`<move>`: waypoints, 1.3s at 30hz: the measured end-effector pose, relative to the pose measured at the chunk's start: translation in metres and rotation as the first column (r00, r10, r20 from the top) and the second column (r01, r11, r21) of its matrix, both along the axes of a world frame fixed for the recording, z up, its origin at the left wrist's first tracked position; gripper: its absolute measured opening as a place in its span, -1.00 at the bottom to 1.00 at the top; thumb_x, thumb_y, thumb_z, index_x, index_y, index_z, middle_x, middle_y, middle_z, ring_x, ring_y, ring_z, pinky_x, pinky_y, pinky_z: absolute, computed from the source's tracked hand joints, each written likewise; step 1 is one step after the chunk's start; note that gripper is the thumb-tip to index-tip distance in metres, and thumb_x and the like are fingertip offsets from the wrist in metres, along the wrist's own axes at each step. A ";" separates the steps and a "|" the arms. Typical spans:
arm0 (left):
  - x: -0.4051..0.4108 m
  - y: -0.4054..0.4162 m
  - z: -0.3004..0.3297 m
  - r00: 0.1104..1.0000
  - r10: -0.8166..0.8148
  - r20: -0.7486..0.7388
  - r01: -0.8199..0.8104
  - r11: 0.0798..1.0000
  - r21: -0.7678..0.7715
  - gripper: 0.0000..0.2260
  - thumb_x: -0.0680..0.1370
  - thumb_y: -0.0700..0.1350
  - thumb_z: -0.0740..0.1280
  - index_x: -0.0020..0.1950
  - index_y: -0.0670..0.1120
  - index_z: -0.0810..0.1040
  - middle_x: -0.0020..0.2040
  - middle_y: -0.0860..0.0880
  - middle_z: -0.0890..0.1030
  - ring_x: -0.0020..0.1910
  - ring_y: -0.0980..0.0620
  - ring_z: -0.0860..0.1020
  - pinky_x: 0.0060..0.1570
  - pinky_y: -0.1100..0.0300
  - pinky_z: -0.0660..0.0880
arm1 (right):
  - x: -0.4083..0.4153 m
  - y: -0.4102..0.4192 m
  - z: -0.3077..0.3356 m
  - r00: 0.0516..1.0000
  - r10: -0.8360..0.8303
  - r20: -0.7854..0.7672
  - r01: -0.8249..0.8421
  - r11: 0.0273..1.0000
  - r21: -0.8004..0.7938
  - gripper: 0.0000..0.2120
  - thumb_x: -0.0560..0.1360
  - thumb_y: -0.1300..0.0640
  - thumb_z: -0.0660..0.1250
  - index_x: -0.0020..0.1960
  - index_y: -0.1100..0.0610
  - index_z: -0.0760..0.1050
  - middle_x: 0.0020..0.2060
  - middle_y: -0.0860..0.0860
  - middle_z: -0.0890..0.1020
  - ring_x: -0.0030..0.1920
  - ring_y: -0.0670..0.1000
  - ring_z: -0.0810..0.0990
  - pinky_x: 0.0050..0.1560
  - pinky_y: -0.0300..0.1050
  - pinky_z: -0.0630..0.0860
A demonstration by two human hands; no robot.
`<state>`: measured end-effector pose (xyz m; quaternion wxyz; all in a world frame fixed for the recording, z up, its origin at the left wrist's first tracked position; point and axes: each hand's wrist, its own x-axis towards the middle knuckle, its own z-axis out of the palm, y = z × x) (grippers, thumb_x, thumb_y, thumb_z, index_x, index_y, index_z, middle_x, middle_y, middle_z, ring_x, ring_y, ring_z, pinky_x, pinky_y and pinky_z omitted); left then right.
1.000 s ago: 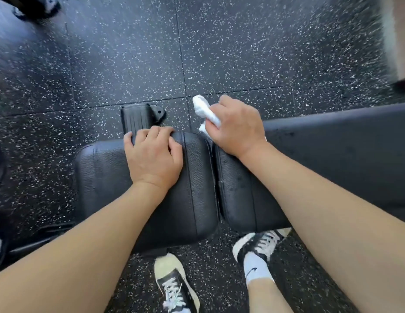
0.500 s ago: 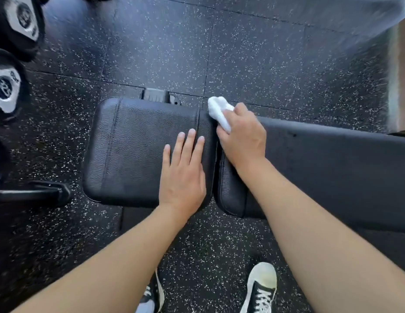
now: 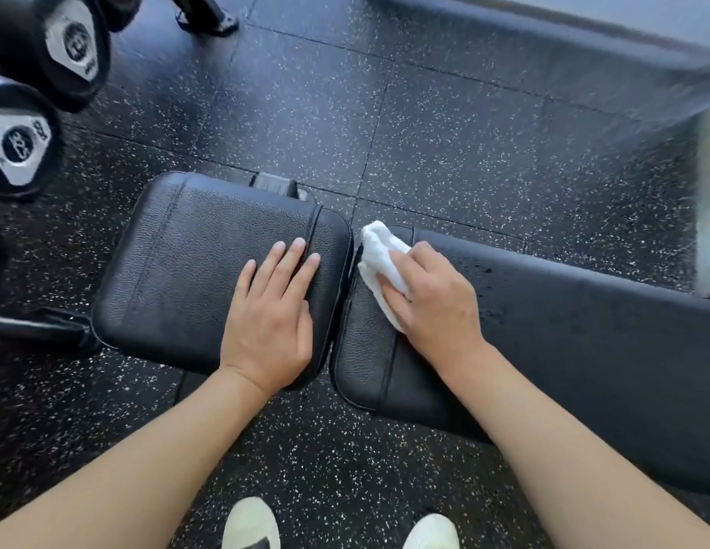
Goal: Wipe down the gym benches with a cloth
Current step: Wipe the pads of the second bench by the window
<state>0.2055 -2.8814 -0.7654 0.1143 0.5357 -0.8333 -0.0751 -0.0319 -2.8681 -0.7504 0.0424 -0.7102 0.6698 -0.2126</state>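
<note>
A: White terry, item one: the cloth point(image 3: 379, 259), bunched, lying on the near-gap end of the long pad point(image 3: 583, 342), right beside the gap point(image 3: 347, 295) that splits the desk in two.

B: Held how?

A: The right hand point(image 3: 432, 299) has its grip clamped on it, fingers pressing the wad flat against the leather, one loose end poking out toward the gap.

B: And the other hand?

A: The left hand point(image 3: 272, 315) lies on the seat pad point(image 3: 195, 263), on the opposite side of the gap from the cloth, fingers spread apart and flat, clamped on nothing. It looks like a brace.

B: Progress?

A: My judgement only: early to middling. The wiping sits at the gap end of the long pad; no wet trail or streak shows clearly enough to say which areas are finished. The rest of that pad, running away from the gap, probably remains, and I cannot tell whether the seat pad has been done. The task names several benches; only this one is in view.

B: Containers?

A: None. No bucket, spray bottle or bin appears.

B: Surroundings?

A: Speckled rubber floor point(image 3: 424, 124) all round; dumbbells point(image 3: 24, 148) well beyond the seat pad, away from the gap; two shoes point(image 3: 250, 525) on the near side of the gap.
</note>
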 end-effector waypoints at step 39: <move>-0.022 -0.018 0.002 0.984 -0.084 -0.158 0.093 0.994 0.049 -0.51 0.55 0.03 0.18 0.46 0.01 0.55 0.58 -0.04 0.42 0.63 -0.16 0.26 0.60 -0.27 0.09 | 0.013 0.072 0.009 0.968 0.250 -0.006 -0.249 0.967 0.052 -0.80 0.57 -0.05 0.36 -0.06 0.08 0.50 -0.17 -0.07 0.43 -0.22 -0.01 0.42 -0.23 -0.09 0.39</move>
